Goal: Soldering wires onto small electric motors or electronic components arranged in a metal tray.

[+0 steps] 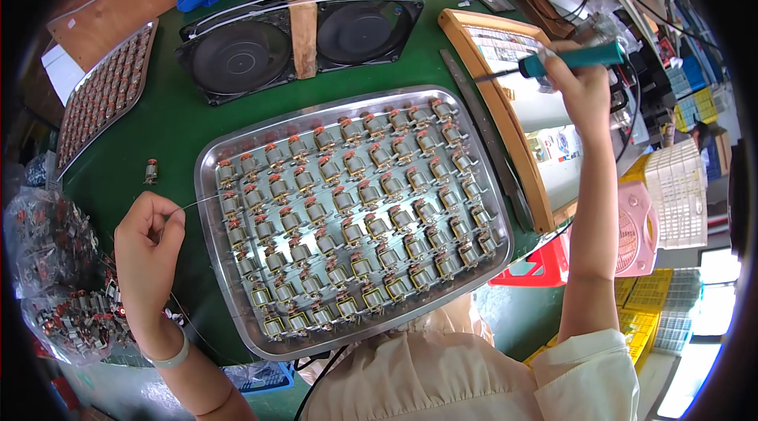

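**Hold steady, touch lightly**

The left hand (pixel 148 246) pinches thin wire (pixel 203 202); the right hand (pixel 583 96) closes around a teal-handled tool (pixel 575 60). Metal parts (pixel 364 193) sit in the tray (pixel 219 263) on the counter (pixel 167 123). Best to steady the wire and keep the tip (pixel 488 76) off neighbouring parts.

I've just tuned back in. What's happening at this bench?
A person's right hand grips a teal-handled soldering iron, its tip over a wooden-framed case, away from the parts. The left hand pinches a thin wire that reaches over the edge of a metal tray. Rows of small motor rotors fill the tray; a single loose rotor lies on the green table.
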Demonstrator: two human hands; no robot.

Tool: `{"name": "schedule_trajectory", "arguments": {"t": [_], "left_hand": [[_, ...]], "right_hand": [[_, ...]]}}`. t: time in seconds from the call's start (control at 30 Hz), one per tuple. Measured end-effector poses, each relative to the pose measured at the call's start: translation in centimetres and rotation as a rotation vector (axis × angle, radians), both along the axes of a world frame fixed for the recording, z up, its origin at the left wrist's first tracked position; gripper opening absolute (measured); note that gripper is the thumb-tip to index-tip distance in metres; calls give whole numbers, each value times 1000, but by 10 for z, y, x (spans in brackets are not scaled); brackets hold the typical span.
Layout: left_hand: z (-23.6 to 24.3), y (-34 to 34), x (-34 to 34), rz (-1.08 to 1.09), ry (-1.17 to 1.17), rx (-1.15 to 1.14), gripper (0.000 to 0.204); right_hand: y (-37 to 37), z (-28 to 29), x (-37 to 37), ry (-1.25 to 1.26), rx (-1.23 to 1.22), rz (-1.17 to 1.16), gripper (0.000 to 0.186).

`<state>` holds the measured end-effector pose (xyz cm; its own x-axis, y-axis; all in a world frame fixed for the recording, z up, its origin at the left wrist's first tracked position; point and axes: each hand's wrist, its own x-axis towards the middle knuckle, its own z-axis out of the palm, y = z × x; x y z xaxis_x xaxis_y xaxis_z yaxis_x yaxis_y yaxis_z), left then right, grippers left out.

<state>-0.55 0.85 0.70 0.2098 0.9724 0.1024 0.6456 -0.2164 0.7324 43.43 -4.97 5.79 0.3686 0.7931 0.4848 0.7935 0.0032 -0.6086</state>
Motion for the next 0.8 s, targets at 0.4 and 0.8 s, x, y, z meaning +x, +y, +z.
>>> {"name": "schedule_trajectory", "arguments": {"t": [0.4,0.8], "left_hand": [[5,1,-3,-1,-15,23,4],[7,-2,-9,10,-44,59,6]], "right_hand": [[-38,22,-11,565,456,-57,17],[-32,-7,-56,1255,346,391,17]]}}
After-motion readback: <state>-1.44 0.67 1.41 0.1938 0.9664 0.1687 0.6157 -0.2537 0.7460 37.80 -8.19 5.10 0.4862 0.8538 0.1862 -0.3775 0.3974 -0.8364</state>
